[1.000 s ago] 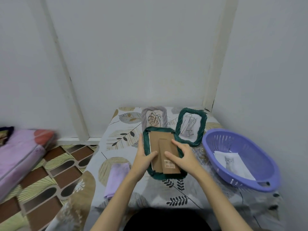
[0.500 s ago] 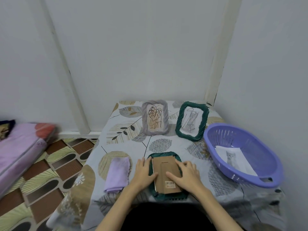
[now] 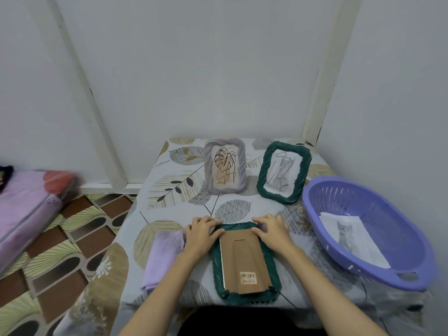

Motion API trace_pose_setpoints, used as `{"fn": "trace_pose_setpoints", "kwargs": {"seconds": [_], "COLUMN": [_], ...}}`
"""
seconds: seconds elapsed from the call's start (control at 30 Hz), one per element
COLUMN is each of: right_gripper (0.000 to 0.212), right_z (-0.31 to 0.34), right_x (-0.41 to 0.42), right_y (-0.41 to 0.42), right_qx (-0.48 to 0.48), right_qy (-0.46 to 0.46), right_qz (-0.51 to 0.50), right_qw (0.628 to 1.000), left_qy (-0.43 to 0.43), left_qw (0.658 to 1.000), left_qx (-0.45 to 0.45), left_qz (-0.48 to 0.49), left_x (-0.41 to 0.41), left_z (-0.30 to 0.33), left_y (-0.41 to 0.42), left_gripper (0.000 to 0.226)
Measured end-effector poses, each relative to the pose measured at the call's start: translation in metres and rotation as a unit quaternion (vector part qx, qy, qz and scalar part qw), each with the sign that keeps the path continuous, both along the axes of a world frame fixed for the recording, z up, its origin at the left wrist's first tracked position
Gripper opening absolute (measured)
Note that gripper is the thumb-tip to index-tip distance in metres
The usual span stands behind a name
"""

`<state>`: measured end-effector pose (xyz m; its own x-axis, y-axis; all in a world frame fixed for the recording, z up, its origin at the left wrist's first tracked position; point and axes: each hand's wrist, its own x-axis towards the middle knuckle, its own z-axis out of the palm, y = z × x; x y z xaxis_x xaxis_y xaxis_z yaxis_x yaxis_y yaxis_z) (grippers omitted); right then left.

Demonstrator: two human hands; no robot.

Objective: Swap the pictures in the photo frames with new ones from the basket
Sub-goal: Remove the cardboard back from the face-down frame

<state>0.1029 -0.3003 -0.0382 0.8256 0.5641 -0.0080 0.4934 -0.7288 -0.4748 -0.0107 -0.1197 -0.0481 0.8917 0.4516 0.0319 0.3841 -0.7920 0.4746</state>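
Frame position first: against the earlier view, I see the dark green woven-rim photo frame (image 3: 244, 263) now lying face down flat on the leaf-patterned tablecloth (image 3: 169, 190) near the front edge, where a second ago it was held up in front of the two standing frames. Both hands have moved to its far end.

The left hand (image 3: 201, 235) rests at the far-left corner, fingers curled over the rim, thumb reaching toward the brown cardboard backing board (image 3: 243, 260). The right hand (image 3: 271, 232) sits at the far-right corner, fingers bent over the rim, thumb touching the board's top edge. I cannot tell how firmly either grasps; they look pressed on rather than clenched.

Just left of the left fingers lies a folded lilac cloth (image 3: 162, 258), touching the wrist side. Beyond the fingertips there is bare cloth, then the grey ribbed frame with a leaf line drawing (image 3: 225, 166) and a second green woven frame with a scribble drawing (image 3: 283, 175), both upright and well apart from the hands. Right of the right fingers, past a gap, is the purple plastic basket (image 3: 400, 270) holding a white sheet with a cat picture (image 3: 349, 236). The face-down frame's near end almost reaches the table's front edge.
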Motion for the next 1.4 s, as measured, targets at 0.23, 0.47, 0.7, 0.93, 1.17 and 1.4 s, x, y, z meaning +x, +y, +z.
{"fn": "trace_pose_setpoints", "kwargs": {"seconds": [0.23,0.47,0.7,0.93,1.17,1.4], "right_gripper": [0.028,0.024,0.025,0.050,0.059,0.064], "right_z": [-0.010,-0.013,-0.008,0.005,0.003,-0.006], "right_x": [0.004,0.007,0.004,-0.034,-0.089,-0.103], "right_y": [0.008,0.014,0.016,-0.017,-0.057,-0.079], "right_qx": [0.037,0.050,0.059,0.070,0.078,0.054], "right_qy": [-0.021,-0.024,-0.021,-0.029,-0.034,-0.023], "right_qz": [-0.029,-0.059,-0.061,-0.004,0.046,0.060], "right_qw": [0.999,0.997,0.996,0.997,0.995,0.996], "left_qy": [-0.044,-0.083,-0.083,-0.133,-0.151,-0.047], "left_qw": [0.999,0.996,0.996,0.991,0.978,0.980], "left_qx": [-0.003,-0.010,-0.014,-0.021,-0.107,-0.118], "left_qz": [0.003,0.024,0.041,0.003,-0.092,-0.152], "left_x": [0.007,0.015,0.020,-0.017,-0.071,-0.099], "left_z": [-0.003,-0.006,-0.005,0.007,0.017,0.012], "left_y": [0.003,0.005,0.004,-0.003,-0.029,-0.035], "left_gripper": [0.031,0.025,0.023,0.032,0.029,0.045]}}
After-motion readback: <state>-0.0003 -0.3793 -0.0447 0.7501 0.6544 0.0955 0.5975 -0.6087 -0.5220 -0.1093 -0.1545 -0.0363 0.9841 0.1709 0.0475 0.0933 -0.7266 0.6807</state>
